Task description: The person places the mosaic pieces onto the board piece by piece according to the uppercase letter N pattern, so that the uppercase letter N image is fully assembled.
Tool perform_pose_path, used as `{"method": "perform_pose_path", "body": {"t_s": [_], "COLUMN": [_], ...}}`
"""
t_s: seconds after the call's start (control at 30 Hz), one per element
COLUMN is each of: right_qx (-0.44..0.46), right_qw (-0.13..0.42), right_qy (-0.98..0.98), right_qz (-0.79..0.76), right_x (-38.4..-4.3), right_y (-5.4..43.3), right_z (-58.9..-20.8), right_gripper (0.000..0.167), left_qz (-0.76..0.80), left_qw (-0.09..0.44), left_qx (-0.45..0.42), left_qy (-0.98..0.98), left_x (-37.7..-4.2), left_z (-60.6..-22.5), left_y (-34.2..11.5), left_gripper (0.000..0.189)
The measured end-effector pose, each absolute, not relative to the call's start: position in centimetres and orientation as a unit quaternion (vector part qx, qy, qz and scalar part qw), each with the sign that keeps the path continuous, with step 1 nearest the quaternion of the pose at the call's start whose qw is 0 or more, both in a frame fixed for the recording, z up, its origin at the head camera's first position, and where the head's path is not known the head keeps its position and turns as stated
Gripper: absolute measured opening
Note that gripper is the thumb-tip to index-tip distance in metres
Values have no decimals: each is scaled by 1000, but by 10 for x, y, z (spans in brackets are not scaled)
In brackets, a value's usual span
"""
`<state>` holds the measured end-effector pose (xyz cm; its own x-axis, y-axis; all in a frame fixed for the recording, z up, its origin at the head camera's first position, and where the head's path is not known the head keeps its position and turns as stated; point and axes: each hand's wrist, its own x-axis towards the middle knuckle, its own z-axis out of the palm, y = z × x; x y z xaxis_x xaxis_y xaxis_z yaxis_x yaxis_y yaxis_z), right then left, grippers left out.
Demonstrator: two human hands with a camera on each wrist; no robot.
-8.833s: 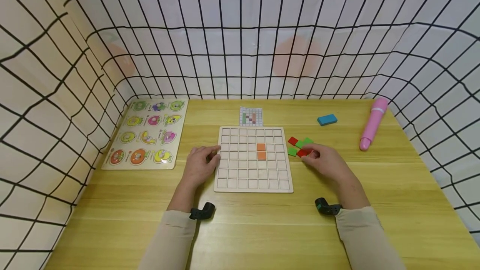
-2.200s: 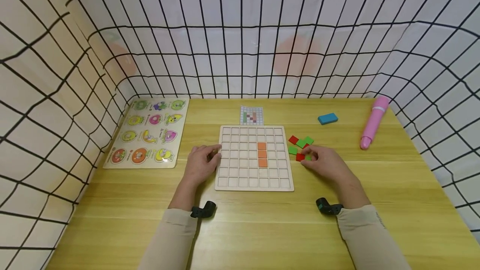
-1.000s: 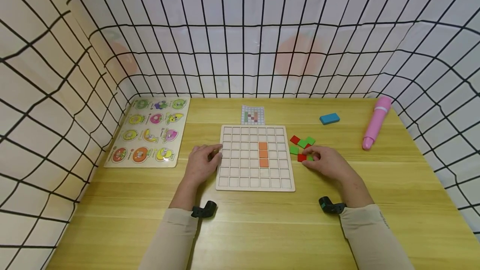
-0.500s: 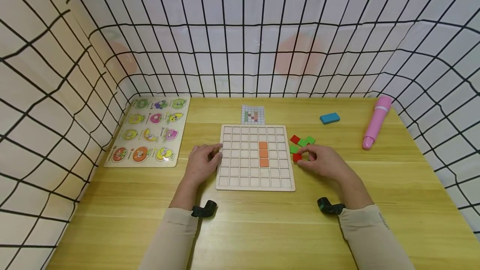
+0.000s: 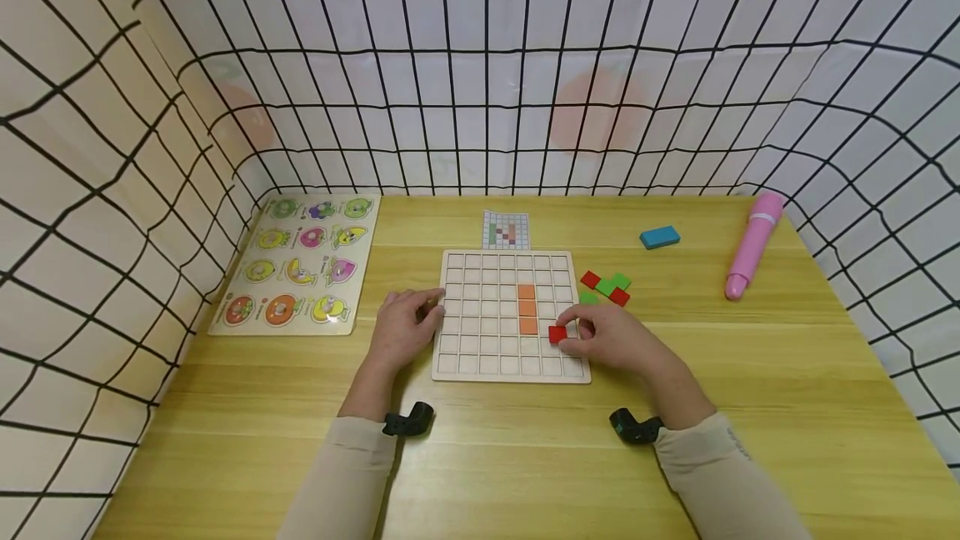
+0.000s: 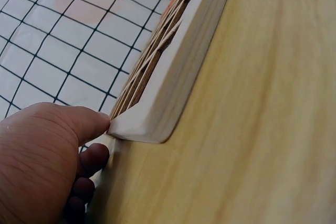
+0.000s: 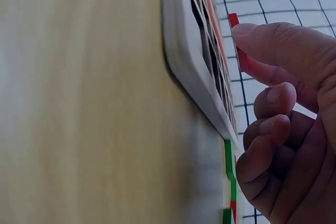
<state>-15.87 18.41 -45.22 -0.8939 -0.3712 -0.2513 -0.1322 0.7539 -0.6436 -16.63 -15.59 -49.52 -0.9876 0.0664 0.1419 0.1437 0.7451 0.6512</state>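
My right hand (image 5: 615,344) pinches a red square tile (image 5: 557,334) between thumb and fingertips, over the right part of a pale wooden grid board (image 5: 510,367). In the right wrist view the red tile (image 7: 241,59) stands clear of the board (image 7: 181,51), tilted, with the other fingers curled below. Three orange tiles (image 5: 527,307) sit in one column of the grid. My left hand (image 5: 405,330) rests at the board's left edge; in the left wrist view its thumb (image 6: 92,124) touches the board's corner (image 6: 139,124).
Loose red and green tiles (image 5: 605,287) lie right of the board. Behind it is a small printed grid card (image 5: 506,231). A blue block (image 5: 660,237), a pink pen-shaped object (image 5: 752,248) and a fruit picture board (image 5: 296,265) lie around. Black wire mesh (image 5: 487,107) encloses the table.
A third orange tile has joined the two on the board. My right hand has since taken a red tile from the loose ones and moved it left over the board. The left hand stays put.
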Motion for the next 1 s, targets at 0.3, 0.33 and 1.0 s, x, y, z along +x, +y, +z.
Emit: {"method": "perform_pose_path", "body": {"t_s": [0.3,0.33,1.0], "right_qx": [-169,-171,-198], "right_qw": [186,188,163], "right_qy": [918,917,932], "right_qz": [-309,-308,-257], "right_x": [-154,-153,-151], "right_y": [169,167,141], "right_z": [-455,-455,-456], "right_gripper": [21,21,20], "left_qz": [-349,-349,-350], "left_qw": [64,63,55], "left_qx": [-66,-66,-58], "left_qy": [-933,-933,-933], "left_x": [-167,-167,-166], "left_z": [-497,-498,-496], "left_y": [-156,-156,-156], "left_gripper": [32,32,33]}}
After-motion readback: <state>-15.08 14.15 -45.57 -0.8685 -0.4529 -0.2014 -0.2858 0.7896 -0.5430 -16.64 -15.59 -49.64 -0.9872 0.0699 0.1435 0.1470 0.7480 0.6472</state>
